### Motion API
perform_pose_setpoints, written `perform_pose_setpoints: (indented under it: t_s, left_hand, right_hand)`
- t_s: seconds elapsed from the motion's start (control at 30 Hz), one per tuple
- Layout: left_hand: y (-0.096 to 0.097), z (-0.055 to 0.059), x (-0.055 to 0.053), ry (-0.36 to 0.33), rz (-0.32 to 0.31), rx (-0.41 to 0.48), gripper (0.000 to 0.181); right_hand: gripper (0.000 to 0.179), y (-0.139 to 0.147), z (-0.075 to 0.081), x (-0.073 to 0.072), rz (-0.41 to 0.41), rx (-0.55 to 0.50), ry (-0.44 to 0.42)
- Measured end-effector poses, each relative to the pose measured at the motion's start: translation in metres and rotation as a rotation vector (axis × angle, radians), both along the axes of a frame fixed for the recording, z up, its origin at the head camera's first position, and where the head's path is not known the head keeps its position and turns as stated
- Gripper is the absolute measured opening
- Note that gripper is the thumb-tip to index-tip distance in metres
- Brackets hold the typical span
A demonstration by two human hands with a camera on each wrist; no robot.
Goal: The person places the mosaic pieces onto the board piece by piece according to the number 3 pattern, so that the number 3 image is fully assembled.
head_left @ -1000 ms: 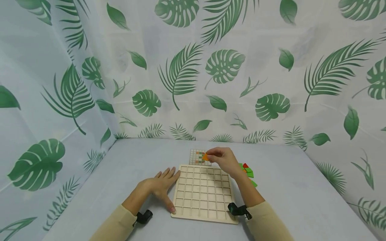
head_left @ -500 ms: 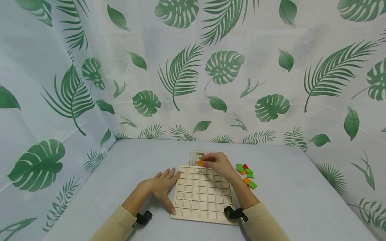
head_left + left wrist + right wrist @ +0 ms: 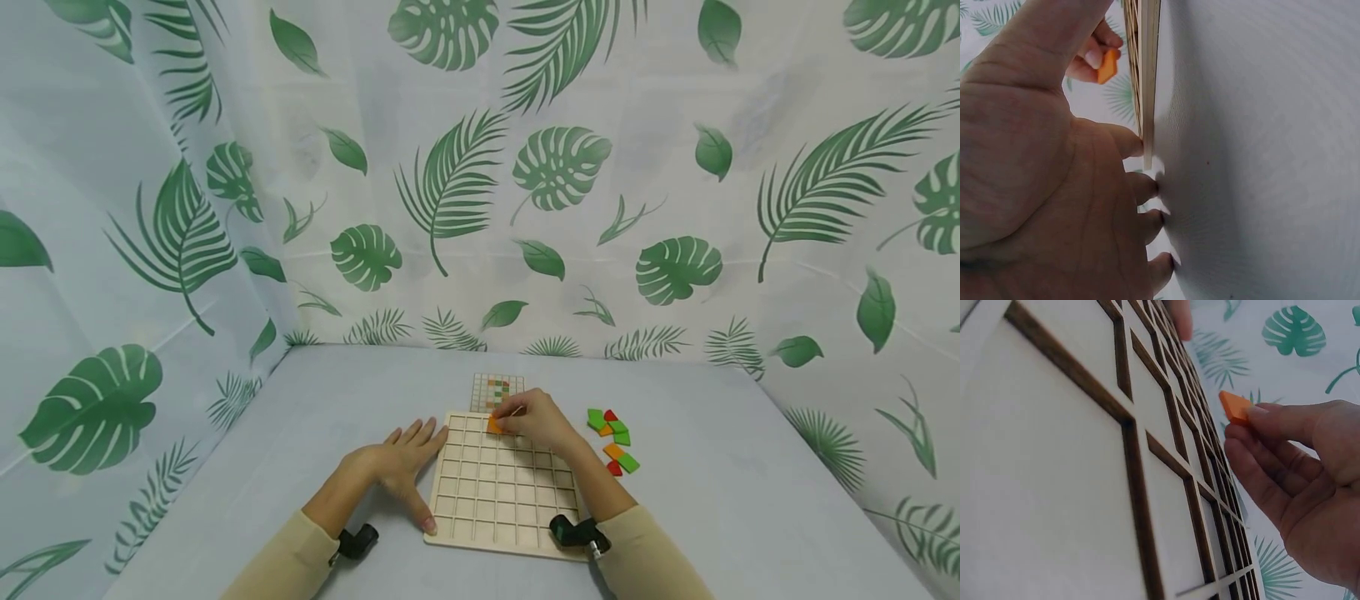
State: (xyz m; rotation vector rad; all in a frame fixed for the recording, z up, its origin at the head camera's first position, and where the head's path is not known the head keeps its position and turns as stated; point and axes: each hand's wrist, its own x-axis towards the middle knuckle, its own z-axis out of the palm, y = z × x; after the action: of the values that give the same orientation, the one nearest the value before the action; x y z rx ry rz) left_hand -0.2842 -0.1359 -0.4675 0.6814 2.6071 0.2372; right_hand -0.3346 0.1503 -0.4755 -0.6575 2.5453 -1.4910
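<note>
- I'm seeing an orange tile (image 3: 494, 425) hovering just above the grid board (image 3: 506, 500), over its far row.
- The right hand (image 3: 538, 420) is pinching it between thumb and fingers.
- The left hand (image 3: 397, 467) is lying spread, grasping nothing, touching the board's left edge.
- A patterned card (image 3: 481, 396) is lying just beyond; coloured pieces (image 3: 618, 427) are lying to the right.

The grid board (image 3: 506, 490) looks like pale, smooth, matt wood with darkened cut edges, the orange tile (image 3: 1234, 409) smooth and evenly coloured, the worktop (image 3: 750, 500) fine-textured matt cloth, the far curtain (image 3: 480, 287) lightly creased, smooth sheeting
</note>
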Motion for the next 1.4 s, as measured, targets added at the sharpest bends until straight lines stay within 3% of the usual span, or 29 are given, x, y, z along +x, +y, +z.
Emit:
perform_pose_setpoints:
  t_s: [0.23, 1.4]
  left_hand:
    - [-0.001, 0.002, 0.0, -0.002, -0.007, 0.007, 0.15]
    - [0.0, 0.003, 0.003, -0.002, 0.003, -0.004, 0.15]
  right_hand:
    - [0.01, -0.007, 0.001, 0.001, 0.049, 0.136, 0.114]
    - [0.007, -0.016, -0.002, 0.006, 0.067, 0.24, 0.109]
